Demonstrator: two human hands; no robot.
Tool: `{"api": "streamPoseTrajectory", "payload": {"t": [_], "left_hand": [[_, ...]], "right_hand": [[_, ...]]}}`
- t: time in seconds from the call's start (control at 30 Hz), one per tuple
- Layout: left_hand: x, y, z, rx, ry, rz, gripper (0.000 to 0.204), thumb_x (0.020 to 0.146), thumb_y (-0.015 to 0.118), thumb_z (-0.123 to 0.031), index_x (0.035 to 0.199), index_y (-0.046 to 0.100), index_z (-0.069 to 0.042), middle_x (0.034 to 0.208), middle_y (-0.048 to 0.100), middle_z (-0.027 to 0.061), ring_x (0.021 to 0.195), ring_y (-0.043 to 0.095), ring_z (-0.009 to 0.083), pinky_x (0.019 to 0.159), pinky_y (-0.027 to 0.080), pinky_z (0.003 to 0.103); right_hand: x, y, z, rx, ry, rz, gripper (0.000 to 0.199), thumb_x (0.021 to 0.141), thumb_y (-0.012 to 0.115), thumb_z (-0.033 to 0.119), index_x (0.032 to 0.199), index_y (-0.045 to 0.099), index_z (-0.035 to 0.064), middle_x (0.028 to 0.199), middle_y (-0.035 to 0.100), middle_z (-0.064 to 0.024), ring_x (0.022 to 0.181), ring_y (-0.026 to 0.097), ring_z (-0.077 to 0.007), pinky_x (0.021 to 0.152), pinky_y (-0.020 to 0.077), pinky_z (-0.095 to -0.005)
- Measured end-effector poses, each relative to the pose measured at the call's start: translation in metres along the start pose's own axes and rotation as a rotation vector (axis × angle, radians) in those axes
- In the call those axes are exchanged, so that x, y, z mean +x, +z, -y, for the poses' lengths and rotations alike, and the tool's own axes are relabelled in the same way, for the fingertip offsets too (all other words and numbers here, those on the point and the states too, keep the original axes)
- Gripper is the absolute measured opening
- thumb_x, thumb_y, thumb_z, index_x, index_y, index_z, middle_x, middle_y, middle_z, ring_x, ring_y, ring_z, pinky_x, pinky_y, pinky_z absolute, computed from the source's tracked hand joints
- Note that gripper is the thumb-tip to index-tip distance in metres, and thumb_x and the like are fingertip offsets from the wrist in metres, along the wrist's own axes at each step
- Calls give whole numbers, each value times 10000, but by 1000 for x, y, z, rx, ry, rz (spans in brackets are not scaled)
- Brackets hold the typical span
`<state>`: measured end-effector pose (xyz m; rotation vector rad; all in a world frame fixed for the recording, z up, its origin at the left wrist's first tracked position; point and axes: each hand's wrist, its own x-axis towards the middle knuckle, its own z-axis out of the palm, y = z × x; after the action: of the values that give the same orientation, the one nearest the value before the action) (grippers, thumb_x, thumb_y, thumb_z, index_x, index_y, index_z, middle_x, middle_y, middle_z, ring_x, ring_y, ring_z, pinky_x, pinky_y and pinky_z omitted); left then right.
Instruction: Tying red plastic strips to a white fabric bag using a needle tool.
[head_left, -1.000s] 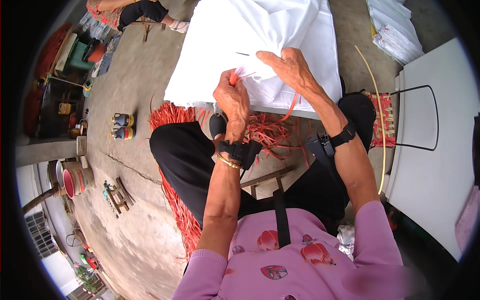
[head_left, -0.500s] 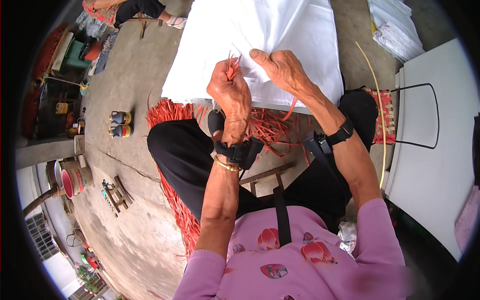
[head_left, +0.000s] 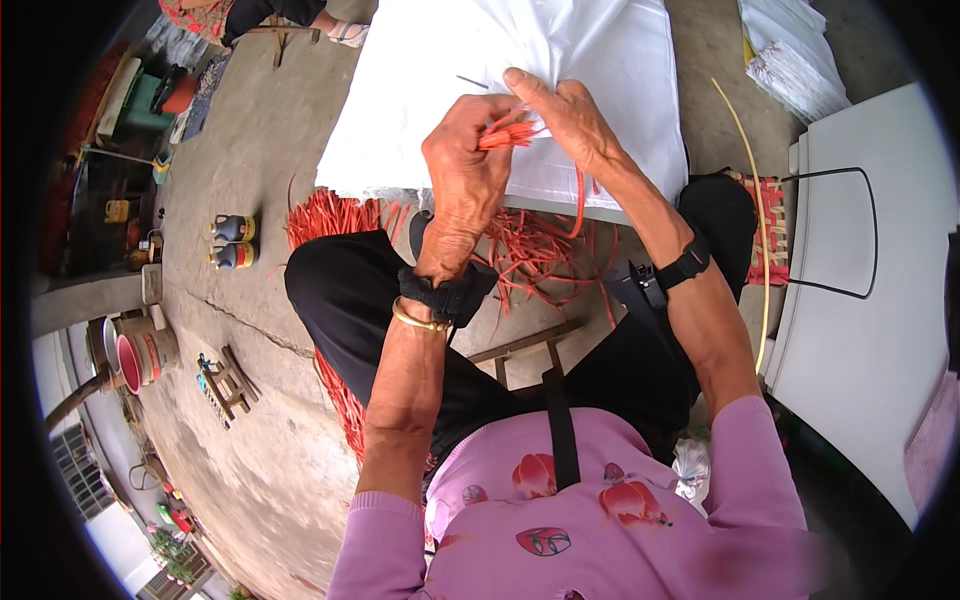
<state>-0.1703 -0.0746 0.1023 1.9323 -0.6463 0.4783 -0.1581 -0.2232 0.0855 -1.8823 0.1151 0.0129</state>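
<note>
A large white cloth point(head_left: 400, 120), perhaps a woven sack, lies over a surface in front of my knees. My right hand point(head_left: 568, 120) is closed on a gathered part of it, thumb on top, with folds running out from the grip. My left hand point(head_left: 465, 150) is closed round a small bunch of red strips point(head_left: 508, 133), whose ends stick out toward the right hand. A thin dark needle-like piece point(head_left: 472, 82) shows just beyond the left knuckles; what holds it is hidden. One red strip point(head_left: 579, 205) hangs down below my right wrist.
Piles of loose red strips point(head_left: 530, 250) lie under the cloth and beside my left leg. Two dark bottles point(head_left: 235, 228), a low wooden stool point(head_left: 230, 383) and buckets point(head_left: 145, 355) stand left. Folded white sacks point(head_left: 800, 75) and a white panel point(head_left: 870, 280) are right. Another person's foot point(head_left: 348, 33) shows far left.
My left hand has moved up and right, turning so the red strips point toward the right hand. The dark needle-like piece has come into sight. My right hand has risen slightly, still on the cloth.
</note>
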Motion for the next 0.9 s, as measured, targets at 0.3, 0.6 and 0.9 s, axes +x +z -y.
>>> {"api": "streamPoseTrajectory", "payload": {"t": [0.3,0.6,0.9], "left_hand": [[-27,15,3,-142,-410,-227,402,800,668,-148,1148,519,-13,1035,565,111,937,548,185,828,458,300],[-11,30,50,-301,-499,-426,152,787,583,-58,928,566,-5,685,528,0,585,437,80,542,382,240],[-1,35,42,-865,-1013,-514,114,798,540,-43,904,504,-21,553,377,-25,390,268,63,369,208,244]], "right_hand": [[-6,-12,10,193,126,53,584,688,627,559,897,618,14,719,545,-36,592,396,-107,515,283,-260],[-4,-9,0,162,210,95,647,691,617,570,987,612,-5,843,551,-88,801,471,-197,683,370,-379],[-8,-2,2,232,239,66,620,708,647,513,983,571,-38,965,562,-125,983,477,-225,819,354,-443]]}}
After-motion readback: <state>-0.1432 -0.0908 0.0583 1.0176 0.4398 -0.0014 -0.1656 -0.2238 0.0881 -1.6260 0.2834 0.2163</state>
